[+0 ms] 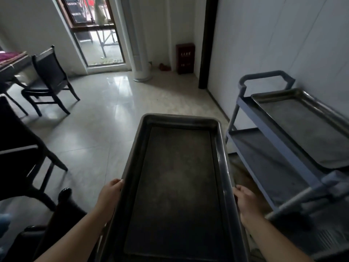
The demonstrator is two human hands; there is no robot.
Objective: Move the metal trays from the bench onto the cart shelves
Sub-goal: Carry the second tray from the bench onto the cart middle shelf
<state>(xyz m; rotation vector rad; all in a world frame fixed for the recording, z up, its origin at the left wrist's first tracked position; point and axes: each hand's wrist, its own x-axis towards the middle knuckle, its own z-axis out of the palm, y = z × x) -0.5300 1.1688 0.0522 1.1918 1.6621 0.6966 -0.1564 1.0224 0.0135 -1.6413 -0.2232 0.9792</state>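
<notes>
Head view: left hand (110, 195) and right hand (245, 203) gripping metal tray (179, 176) edges, cart (273, 148) rightward.

Held tray (177, 178) near end cut off by bottom edge; cart (279, 167) near corner blurred, right side cropped.

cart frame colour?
Light blue-grey cart frame, clearest in the head view.

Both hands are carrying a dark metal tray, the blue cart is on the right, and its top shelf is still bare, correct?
Not quite. The head view shows the top shelf of the blue cart already holds a grey metal tray; the shelf below it looks bare. The rest stands: the left hand and right hand grip the long sides of the dark metal tray, with the cart on the right.
</notes>
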